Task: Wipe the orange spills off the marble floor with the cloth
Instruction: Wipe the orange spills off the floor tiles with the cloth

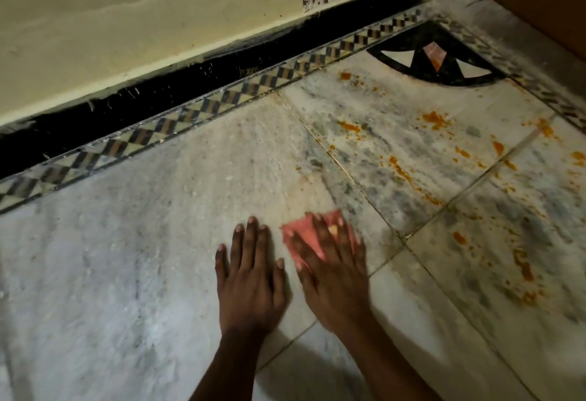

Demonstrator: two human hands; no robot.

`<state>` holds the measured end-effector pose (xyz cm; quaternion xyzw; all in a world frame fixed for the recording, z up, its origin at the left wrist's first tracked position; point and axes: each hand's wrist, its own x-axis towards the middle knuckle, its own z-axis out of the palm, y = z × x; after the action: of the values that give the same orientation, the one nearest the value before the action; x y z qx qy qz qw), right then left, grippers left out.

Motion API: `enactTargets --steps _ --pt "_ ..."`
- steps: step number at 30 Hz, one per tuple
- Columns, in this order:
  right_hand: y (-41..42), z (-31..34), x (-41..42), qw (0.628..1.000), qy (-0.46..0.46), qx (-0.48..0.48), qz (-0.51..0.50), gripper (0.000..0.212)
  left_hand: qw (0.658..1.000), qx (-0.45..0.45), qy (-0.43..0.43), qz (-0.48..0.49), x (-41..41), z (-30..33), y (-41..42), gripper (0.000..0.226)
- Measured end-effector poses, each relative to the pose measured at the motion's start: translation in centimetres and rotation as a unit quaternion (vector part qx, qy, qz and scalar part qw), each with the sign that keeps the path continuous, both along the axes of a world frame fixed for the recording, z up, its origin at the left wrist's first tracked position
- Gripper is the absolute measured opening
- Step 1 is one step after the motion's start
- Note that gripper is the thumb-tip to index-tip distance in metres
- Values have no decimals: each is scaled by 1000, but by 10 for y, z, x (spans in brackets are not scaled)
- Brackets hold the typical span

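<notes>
Right now, right hand (333,273): fingers flat, spread, pressing pink cloth (312,235) to scrub.
left hand (250,277): flat on marble floor (126,273), bracing me.
orange spills (434,119): far right, unwiped.

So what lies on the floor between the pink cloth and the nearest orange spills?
In the head view, only bare marble and a tile joint lie between the pink cloth and the orange spills.

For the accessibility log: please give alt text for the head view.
The right hand presses a pink cloth flat on the marble floor, the left hand flat beside it. Orange spills dot the tiles to the right, near a patterned border.
</notes>
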<state>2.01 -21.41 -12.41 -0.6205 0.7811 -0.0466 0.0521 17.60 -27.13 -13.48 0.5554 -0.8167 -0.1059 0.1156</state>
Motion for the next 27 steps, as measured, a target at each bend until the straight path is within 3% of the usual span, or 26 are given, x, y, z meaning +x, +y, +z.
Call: enactTargets --steps 3,7,9,11,14,16,18,22,24,27 --pt "41 -1 -31 998 10 -5 -67 60 1000 18 -5 4 0 0 0 69" --pt "-56 -11 -67 960 -23 -64 -270 64 1000 22 -13 -6 -1 0 -1 69" --pt "-111 -14 -63 971 -16 -66 -227 62 1000 16 -16 -4 -2 -2 -1 69" --pt "-123 -11 -47 992 8 -53 -118 60 1000 11 -13 -3 -3 2 -2 69" --pt "-63 -4 -26 993 45 -12 109 59 1000 5 -17 -3 -1 -1 -1 68" --pt "-10 1 -32 986 34 24 162 58 1000 2 -11 -6 -1 -1 1 68" --pt "6 2 -57 994 27 31 97 58 1000 7 -10 -5 -1 2 0 69" --pt "-79 -15 -77 977 8 -33 -211 60 1000 21 -14 -6 -1 0 -1 69" --pt "-138 -15 -66 979 -3 -23 -201 59 999 24 -20 -8 0 -1 0 69" --pt "-153 -15 -47 999 15 -35 -33 58 999 31 -29 -8 0 -1 -2 69"
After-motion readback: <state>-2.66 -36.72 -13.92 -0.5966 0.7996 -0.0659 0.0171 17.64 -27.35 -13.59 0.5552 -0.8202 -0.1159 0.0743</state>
